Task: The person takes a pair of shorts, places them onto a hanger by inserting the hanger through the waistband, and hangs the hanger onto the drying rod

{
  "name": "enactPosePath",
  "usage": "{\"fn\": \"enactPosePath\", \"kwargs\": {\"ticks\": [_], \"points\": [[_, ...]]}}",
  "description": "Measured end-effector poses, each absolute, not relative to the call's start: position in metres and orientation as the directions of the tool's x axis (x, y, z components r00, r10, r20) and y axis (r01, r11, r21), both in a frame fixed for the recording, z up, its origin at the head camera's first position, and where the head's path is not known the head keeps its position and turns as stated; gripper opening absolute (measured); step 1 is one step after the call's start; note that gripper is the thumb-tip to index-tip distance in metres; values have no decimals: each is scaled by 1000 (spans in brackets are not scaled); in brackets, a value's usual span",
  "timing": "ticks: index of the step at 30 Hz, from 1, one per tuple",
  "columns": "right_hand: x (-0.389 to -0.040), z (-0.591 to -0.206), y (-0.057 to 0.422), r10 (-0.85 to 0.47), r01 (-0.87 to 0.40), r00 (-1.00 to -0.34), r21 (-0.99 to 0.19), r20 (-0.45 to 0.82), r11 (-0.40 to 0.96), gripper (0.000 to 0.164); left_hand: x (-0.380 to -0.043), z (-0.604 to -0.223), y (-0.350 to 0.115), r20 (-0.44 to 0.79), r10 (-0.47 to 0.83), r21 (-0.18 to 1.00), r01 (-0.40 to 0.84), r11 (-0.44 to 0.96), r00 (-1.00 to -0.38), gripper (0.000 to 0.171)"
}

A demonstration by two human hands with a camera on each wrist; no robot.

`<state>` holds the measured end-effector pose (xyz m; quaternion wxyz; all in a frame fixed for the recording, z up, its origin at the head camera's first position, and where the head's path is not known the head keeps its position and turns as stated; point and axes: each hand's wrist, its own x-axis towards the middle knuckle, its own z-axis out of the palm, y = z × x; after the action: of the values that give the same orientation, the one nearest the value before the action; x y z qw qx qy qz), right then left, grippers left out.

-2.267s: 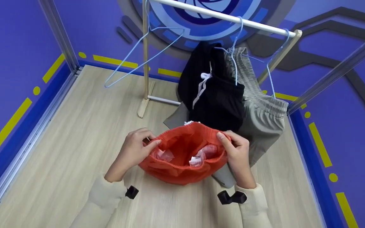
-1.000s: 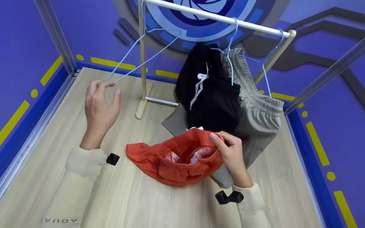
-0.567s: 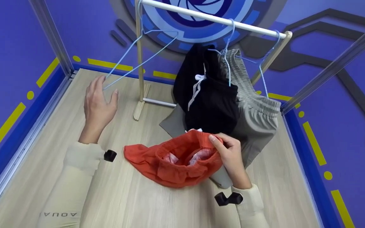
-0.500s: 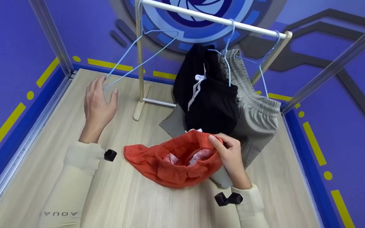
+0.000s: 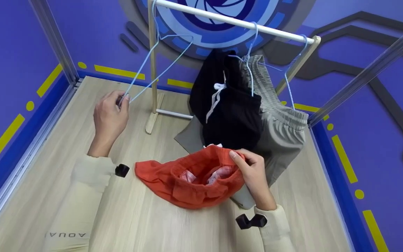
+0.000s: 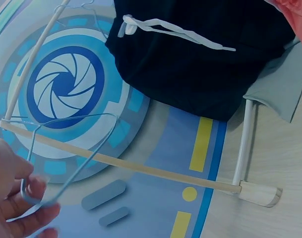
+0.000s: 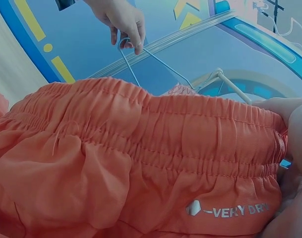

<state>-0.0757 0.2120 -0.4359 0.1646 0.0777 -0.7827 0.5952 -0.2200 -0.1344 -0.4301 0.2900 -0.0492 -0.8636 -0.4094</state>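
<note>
My left hand [image 5: 110,113] pinches the lower left corner of a light blue wire clothes hanger [image 5: 145,63], which hooks over the rack's left end and carries no garment. In the left wrist view, fingers curl round the wire. My right hand [image 5: 252,171] grips the waistband of orange-red shorts [image 5: 194,196] at its right side, thumb inside the opening. The waistband gapes upward, showing pale pocket lining and tags. The left part of the shorts droops toward the table. In the right wrist view, the gathered elastic band and a "VERY DRY" print [image 7: 237,210] show.
A wooden garment rack [image 5: 215,16] with a white rail stands at the back. Black shorts [image 5: 233,119] with a white drawstring and grey-green trousers [image 5: 285,133] hang on its right half from blue hangers. Blue-purple walls [image 5: 9,52] enclose the wooden tabletop [image 5: 145,224].
My left hand let go of the shorts, moved up and left to the hanger, and its fingers closed on the wire corner. My right hand kept its hold; the shorts' left side sagged.
</note>
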Motion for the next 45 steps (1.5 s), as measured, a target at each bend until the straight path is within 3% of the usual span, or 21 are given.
{"fn": "enactPosePath", "kwargs": {"ticks": [10, 24, 32, 36, 45], "points": [[-83, -456, 223, 65, -320, -934, -903, 351, 288, 13, -216, -425, -128, 593, -109, 641, 386, 664, -798, 24], [-83, -457, 224, 57, -332, -931, -903, 359, 273, 16, -214, -421, -122, 398, -37, 799, 326, 506, -917, 33], [-83, -459, 224, 64, -324, -934, -909, 352, 261, 18, -213, -423, -121, 326, 18, 821, 292, 490, -945, 38], [-84, -459, 224, 61, -329, -933, -907, 356, 263, 17, -214, -426, -122, 270, 46, 869, 264, 418, -962, 42], [-79, -451, 221, 52, -303, -943, -911, 330, 279, 11, -206, -414, -124, 254, 70, 924, 264, 277, -965, 33]]}}
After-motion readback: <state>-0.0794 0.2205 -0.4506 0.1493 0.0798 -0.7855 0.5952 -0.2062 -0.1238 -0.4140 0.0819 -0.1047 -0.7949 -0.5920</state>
